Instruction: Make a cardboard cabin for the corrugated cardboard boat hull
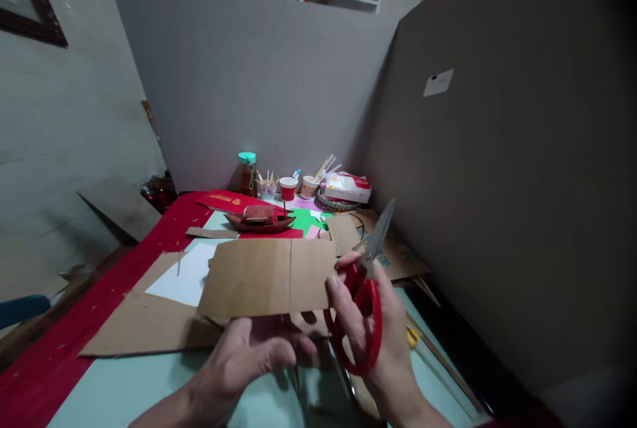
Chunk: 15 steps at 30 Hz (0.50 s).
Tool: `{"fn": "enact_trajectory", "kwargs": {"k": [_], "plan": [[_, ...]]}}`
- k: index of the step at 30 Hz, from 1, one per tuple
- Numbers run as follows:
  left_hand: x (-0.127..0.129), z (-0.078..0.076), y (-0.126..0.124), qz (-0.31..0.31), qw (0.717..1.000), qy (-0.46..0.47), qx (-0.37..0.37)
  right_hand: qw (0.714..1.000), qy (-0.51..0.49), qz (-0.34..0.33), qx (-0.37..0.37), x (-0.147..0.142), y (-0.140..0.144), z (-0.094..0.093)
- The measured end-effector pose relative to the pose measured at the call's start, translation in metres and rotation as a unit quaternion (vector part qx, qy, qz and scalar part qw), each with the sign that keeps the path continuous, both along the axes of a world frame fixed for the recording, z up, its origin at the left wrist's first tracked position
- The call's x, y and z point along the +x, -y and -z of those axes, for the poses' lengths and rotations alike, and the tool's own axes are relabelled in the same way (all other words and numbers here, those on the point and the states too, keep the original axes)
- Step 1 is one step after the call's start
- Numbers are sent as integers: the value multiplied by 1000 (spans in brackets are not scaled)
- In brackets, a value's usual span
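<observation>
My left hand (249, 352) holds a brown cardboard sheet (269, 277) from below, fingers under its near edge. The sheet is roughly rectangular with a vertical crease near its right side. My right hand (383, 342) grips red-handled scissors (365, 308), fingers through the loops, the grey blades pointing up and away to the right of the sheet. My right thumb touches the sheet's right edge. The blades look nearly closed and are not on the cardboard.
A larger cardboard piece (144, 328) and white paper (186, 275) lie on the pale green mat (124, 388). Farther back are a brown model boat (259, 219), red paper, cups (287, 188), a jar (247, 172) and a tissue pack (347, 187). Grey partition boards stand behind and right.
</observation>
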<state>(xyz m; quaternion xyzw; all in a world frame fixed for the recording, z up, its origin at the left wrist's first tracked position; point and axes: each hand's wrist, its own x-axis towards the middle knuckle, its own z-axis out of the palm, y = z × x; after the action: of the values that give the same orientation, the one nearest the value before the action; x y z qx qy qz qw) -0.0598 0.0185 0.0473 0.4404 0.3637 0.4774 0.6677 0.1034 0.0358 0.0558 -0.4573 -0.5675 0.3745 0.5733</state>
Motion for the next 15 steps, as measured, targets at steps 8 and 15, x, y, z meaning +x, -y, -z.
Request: {"fn": "enact_trajectory", "kwargs": {"k": [8, 15], "plan": [[6, -9, -2, -148, 982, 67, -94, 994, -1, -103, -42, 0, 12, 7], [-5, -1, -3, -220, 967, 63, -116, 996, 73, -48, -29, 19, 18, -1]]}}
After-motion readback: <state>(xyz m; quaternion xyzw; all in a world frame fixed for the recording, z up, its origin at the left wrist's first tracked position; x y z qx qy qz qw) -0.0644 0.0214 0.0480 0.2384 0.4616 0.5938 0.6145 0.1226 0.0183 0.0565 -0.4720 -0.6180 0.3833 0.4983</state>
